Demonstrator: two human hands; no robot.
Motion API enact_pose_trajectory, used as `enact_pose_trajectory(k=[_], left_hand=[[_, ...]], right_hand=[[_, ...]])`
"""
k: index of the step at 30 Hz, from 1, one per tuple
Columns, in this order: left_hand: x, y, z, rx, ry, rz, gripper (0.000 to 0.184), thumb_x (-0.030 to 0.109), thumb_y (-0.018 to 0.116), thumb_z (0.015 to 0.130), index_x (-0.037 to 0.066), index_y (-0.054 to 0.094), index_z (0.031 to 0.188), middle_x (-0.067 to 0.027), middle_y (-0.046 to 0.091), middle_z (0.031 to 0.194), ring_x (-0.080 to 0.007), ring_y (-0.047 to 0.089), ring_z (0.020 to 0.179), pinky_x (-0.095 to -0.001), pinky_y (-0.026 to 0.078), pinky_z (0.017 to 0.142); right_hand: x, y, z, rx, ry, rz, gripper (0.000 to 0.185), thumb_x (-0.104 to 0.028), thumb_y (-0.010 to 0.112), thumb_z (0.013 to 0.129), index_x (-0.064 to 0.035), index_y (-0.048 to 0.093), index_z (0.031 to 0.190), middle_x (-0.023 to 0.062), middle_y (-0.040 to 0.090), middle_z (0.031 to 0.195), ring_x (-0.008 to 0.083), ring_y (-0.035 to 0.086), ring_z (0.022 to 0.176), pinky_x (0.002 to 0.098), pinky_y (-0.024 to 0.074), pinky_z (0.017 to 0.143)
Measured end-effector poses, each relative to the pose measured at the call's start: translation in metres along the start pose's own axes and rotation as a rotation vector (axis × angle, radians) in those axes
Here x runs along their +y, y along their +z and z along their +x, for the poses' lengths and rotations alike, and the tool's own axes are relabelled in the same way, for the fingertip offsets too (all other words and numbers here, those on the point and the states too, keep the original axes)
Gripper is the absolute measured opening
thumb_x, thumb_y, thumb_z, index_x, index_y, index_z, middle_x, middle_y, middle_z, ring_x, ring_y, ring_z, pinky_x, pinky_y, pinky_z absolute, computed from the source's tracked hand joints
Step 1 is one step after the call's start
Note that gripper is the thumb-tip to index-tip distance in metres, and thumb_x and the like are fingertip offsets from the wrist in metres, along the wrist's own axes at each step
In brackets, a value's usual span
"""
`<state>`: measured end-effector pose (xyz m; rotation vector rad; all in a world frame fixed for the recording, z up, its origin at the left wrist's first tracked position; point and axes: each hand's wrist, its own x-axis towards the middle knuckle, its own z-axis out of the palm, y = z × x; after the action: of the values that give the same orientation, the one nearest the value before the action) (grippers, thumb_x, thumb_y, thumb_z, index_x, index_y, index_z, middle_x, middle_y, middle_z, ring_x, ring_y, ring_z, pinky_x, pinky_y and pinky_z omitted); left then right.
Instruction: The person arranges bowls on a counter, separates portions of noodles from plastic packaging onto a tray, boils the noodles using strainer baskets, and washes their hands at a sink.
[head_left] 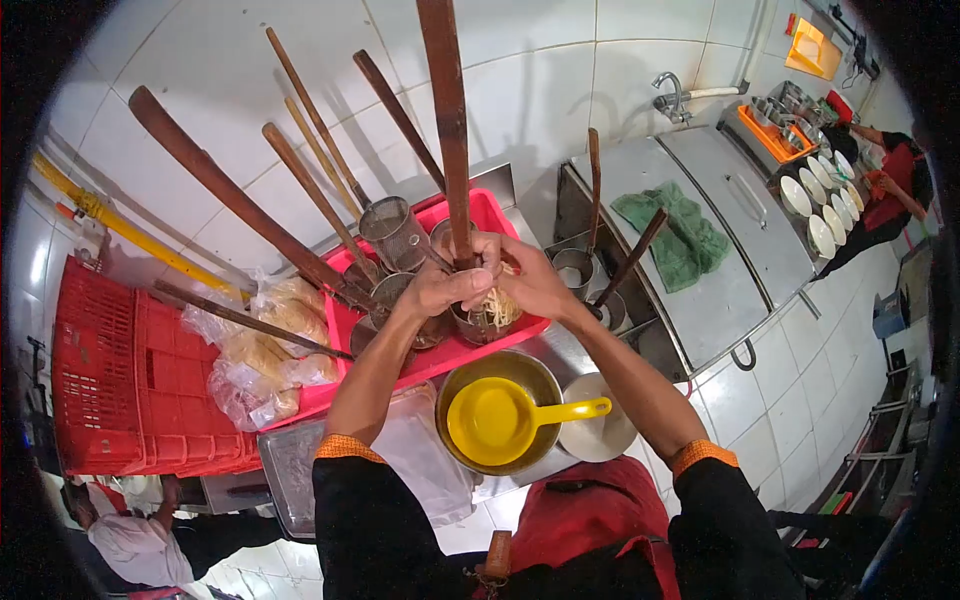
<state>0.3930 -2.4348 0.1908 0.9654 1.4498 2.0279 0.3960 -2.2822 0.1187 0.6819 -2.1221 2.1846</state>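
Both hands meet over the pink tray (406,380), which holds several wire strainers with long wooden handles. My left hand (445,287) is closed near the base of a thick upright wooden handle (445,110); what its fingers grip is partly hidden. My right hand (535,285) has its fingers closed around pale noodles (498,307), which hang over a metal strainer cup (478,328). Just below the hands, a yellow ladle (492,420) lies in a steel bowl (452,455). A white bowl (605,440) stands beside it.
Red crates (150,370) and bagged noodles (265,360) are at left. To the right are a steel cooker (715,240), a green cloth (680,235) and two strainers in its wells. White bowls (822,235) and a co-worker (895,190) appear far right, another person (140,545) lower left.
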Motion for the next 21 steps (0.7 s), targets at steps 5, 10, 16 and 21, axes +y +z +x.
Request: enact_pose_trajectory(k=[5, 10, 16, 21], left_hand=[[0.008, -0.001, 0.000, -0.029, 0.067, -0.039, 0.038, 0.032, 0.069, 0.074, 0.003, 0.045, 0.070, 0.0007, 0.038, 0.051, -0.0076, 0.035, 0.039, -0.0217, 0.028, 0.036], [0.020, -0.002, -0.002, 0.005, 0.104, 0.056, 0.025, 0.026, 0.060, 0.080, 0.005, 0.048, 0.075, -0.0008, 0.044, 0.063, -0.0063, 0.041, 0.045, -0.0189, 0.030, 0.040], [0.004, -0.025, -0.002, 0.807, 0.072, -0.247, 0.036, 0.049, 0.053, 0.084, 0.021, 0.048, 0.105, 0.0039, 0.040, 0.063, -0.0092, 0.034, 0.045, -0.0250, 0.035, 0.037], [0.021, 0.028, 0.030, 1.019, 0.112, 0.277, 0.041, 0.046, 0.042, 0.092, 0.015, 0.033, 0.067, 0.0046, 0.026, 0.052, -0.0057, 0.025, 0.043, -0.0170, 0.022, 0.032]], right_hand=[[0.007, -0.027, -0.007, 0.039, -0.163, -0.354, 0.028, -0.006, 0.052, 0.082, 0.0018, 0.054, 0.108, 0.0127, 0.061, 0.103, 0.0216, 0.059, 0.096, 0.0315, 0.0433, 0.087], [0.007, -0.007, -0.048, 0.404, -0.005, -0.119, 0.027, -0.012, 0.056, 0.082, 0.0013, 0.055, 0.105, 0.0153, 0.059, 0.103, 0.0278, 0.057, 0.098, 0.0326, 0.0425, 0.087], [-0.022, -0.072, -0.219, 0.820, -0.243, -0.440, 0.010, -0.002, 0.049, 0.079, -0.0005, 0.052, 0.089, 0.0118, 0.052, 0.079, 0.0225, 0.051, 0.070, 0.0314, 0.0419, 0.066], [0.113, -0.175, -0.400, 0.818, 0.825, -1.080, 0.025, -0.013, 0.053, 0.075, -0.0036, 0.055, 0.097, 0.0181, 0.059, 0.082, 0.0354, 0.057, 0.075, 0.0424, 0.0465, 0.068]])
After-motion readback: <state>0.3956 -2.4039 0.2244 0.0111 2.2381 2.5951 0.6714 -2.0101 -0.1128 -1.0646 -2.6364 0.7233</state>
